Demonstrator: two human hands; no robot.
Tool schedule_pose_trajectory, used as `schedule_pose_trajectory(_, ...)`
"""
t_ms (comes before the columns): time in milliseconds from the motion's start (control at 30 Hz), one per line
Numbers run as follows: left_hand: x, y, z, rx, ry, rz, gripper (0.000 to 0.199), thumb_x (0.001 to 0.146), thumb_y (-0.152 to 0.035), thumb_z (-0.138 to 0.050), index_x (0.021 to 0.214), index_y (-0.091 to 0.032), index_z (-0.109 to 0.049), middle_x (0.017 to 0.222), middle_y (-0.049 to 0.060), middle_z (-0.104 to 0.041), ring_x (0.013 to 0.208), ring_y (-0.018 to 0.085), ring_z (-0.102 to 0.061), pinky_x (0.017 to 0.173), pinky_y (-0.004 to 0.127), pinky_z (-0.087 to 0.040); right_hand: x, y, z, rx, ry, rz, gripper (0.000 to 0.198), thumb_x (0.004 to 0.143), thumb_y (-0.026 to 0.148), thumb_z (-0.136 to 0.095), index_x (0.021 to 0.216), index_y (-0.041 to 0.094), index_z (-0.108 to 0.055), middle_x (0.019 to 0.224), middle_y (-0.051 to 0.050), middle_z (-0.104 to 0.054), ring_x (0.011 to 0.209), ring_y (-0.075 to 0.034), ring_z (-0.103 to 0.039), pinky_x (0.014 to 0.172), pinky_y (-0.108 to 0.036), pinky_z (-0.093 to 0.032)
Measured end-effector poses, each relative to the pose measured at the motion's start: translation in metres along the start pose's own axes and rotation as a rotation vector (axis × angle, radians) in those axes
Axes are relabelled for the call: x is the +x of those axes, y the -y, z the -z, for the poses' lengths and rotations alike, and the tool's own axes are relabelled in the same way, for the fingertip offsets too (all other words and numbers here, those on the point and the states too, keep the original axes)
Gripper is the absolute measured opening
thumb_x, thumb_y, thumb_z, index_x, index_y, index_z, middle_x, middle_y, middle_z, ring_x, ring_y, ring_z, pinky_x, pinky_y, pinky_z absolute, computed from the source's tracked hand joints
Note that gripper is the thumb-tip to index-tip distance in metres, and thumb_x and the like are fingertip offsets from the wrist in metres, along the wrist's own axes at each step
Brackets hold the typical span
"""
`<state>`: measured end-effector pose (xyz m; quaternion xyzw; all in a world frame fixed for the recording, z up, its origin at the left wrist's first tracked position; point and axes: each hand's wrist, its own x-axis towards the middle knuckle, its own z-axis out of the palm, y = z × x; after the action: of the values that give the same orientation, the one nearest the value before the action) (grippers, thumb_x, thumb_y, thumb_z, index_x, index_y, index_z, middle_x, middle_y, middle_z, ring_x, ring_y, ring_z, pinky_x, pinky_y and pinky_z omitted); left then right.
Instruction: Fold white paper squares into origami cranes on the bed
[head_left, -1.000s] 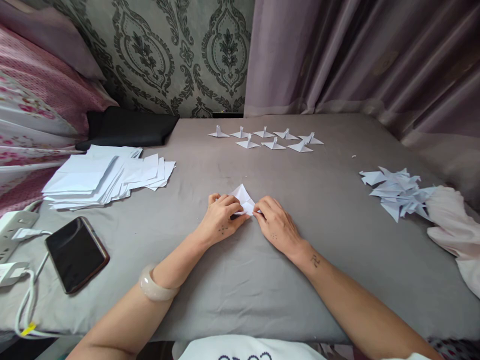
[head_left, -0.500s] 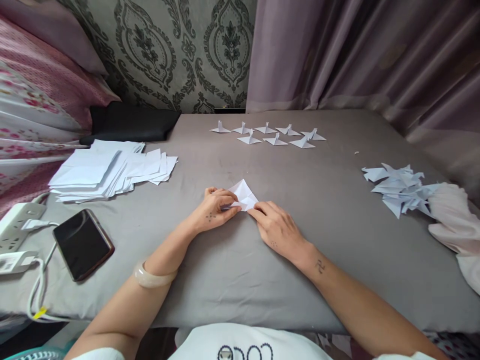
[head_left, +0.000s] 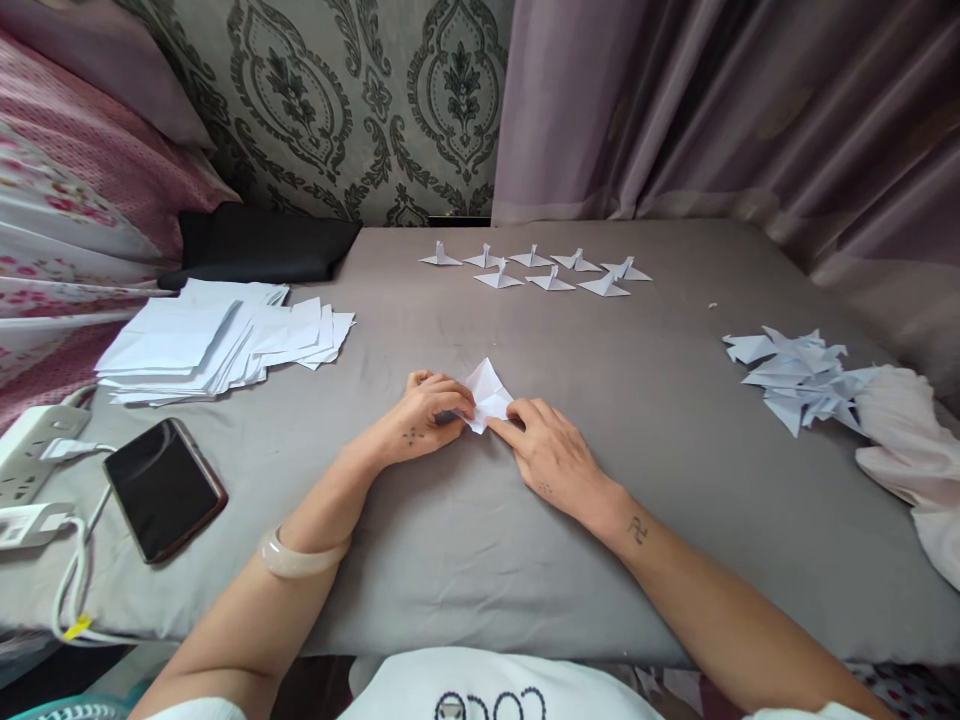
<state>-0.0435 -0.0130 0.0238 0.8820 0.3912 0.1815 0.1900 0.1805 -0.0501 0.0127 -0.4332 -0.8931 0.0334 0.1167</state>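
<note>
A small white sheet of folding paper [head_left: 488,390] with crease lines lies on the grey cloth in front of me, one corner pointing away. My left hand [head_left: 433,413] pinches its left edge between thumb and fingers. At the lower right edge, my right hand [head_left: 545,447] grips the paper with thumb and index finger. The paper's near corner shows between the two hands. Both side edges are partly hidden under my fingers.
Several folded paper cranes [head_left: 553,280] stand in two rows at the back. Stacked white paper [head_left: 169,340] lies left, near a phone [head_left: 165,490] and a power strip [head_left: 26,450]. A heap of folded paper pieces [head_left: 806,380] sits right, beside pale cloth [head_left: 904,440].
The near corner of the paper now points toward me, where a folded edge showed before. My left hand has shifted slightly left, and my right thumb has moved a little inward.
</note>
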Motion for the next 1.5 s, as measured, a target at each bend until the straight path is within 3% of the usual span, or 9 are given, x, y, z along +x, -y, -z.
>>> schedule_pose_trajectory(133,0.003,-0.003,-0.010,0.137,-0.183,-0.021,0.015,0.090,-0.026,-0.052,0.101,-0.024,-0.062,0.121,0.008,-0.061,0.112,0.022,-0.052,0.095,0.040,-0.030,0.000,-0.002,-0.001,0.006,-0.003,0.012,0.038,0.090,0.009,-0.041,0.119,0.024,-0.060,0.105,-0.009,-0.059,0.090,-0.021,-0.049,0.075,-0.034,-0.042)
schedule_pose_trajectory(300,0.004,-0.011,-0.023,0.281,-0.358,0.004,0.040,0.089,-0.032,-0.055,0.126,-0.021,-0.044,0.134,0.018,-0.044,0.122,0.028,-0.042,0.098,0.042,-0.032,-0.001,-0.010,0.005,0.102,0.056,0.038,0.036,0.091,0.010,-0.039,0.116,0.021,-0.062,0.108,-0.008,-0.059,0.093,-0.020,-0.051,0.078,-0.033,-0.045)
schedule_pose_trajectory(467,0.005,-0.011,-0.027,0.282,-0.221,-0.072,0.019,0.094,-0.030,-0.045,0.106,-0.019,-0.054,0.110,0.011,-0.059,0.098,0.021,-0.054,0.088,0.038,-0.035,-0.002,-0.018,0.016,0.266,0.101,0.043,0.036,0.089,0.007,-0.039,0.109,0.023,-0.064,0.102,-0.006,-0.060,0.092,-0.018,-0.053,0.077,-0.031,-0.048)
schedule_pose_trajectory(567,0.006,-0.010,-0.028,0.253,-0.116,-0.149,0.021,0.097,-0.023,-0.039,0.097,-0.019,-0.059,0.102,0.006,-0.065,0.091,0.016,-0.058,0.089,0.036,-0.033,-0.002,-0.022,0.020,0.332,0.110,0.043,0.035,0.090,0.008,-0.040,0.109,0.025,-0.064,0.099,-0.005,-0.061,0.092,-0.017,-0.056,0.078,-0.031,-0.049)
schedule_pose_trajectory(800,0.005,-0.007,-0.029,0.221,-0.063,-0.215,0.027,0.096,-0.017,-0.038,0.107,-0.019,-0.063,0.100,0.006,-0.066,0.092,0.015,-0.057,0.084,0.031,-0.037,-0.004,-0.035,0.029,0.393,0.158,-0.004,0.033,0.091,0.013,-0.041,0.107,0.025,-0.067,0.111,-0.004,-0.064,0.101,-0.019,-0.059,0.086,-0.034,-0.049)
schedule_pose_trajectory(1133,0.005,-0.011,-0.024,0.269,0.070,-0.154,0.045,0.089,-0.007,-0.040,0.124,-0.028,-0.059,0.100,0.008,-0.059,0.090,0.019,-0.051,0.074,0.031,-0.038,-0.003,-0.043,0.041,0.452,0.205,-0.063,0.030,0.089,0.014,-0.043,0.091,0.025,-0.071,0.108,-0.001,-0.067,0.096,-0.017,-0.062,0.081,-0.030,-0.048)
schedule_pose_trajectory(1233,0.005,-0.010,-0.027,0.248,0.042,-0.154,0.044,0.089,-0.008,-0.040,0.122,-0.028,-0.060,0.098,0.008,-0.059,0.089,0.019,-0.052,0.075,0.031,-0.040,0.000,-0.039,0.039,0.487,0.164,-0.134,0.027,0.089,0.016,-0.043,0.091,0.026,-0.069,0.098,-0.001,-0.069,0.089,-0.016,-0.063,0.076,-0.029,-0.048)
schedule_pose_trajectory(1367,0.005,-0.006,-0.034,0.179,-0.056,-0.167,0.034,0.090,-0.010,-0.038,0.110,-0.020,-0.064,0.094,0.008,-0.062,0.085,0.018,-0.055,0.075,0.030,-0.043,0.006,-0.028,0.020,0.527,0.013,-0.374,0.010,0.086,0.027,-0.055,0.091,0.025,-0.063,0.086,0.001,-0.069,0.078,-0.016,-0.062,0.066,-0.027,-0.046)
schedule_pose_trajectory(1500,0.006,-0.005,-0.033,0.129,-0.216,-0.093,0.025,0.090,-0.013,-0.041,0.107,-0.015,-0.060,0.102,0.011,-0.062,0.089,0.018,-0.057,0.079,0.031,-0.045,0.011,-0.018,-0.001,0.550,-0.108,-0.427,0.006,0.084,0.028,-0.058,0.089,0.025,-0.059,0.078,0.002,-0.066,0.071,-0.014,-0.060,0.063,-0.026,-0.045)
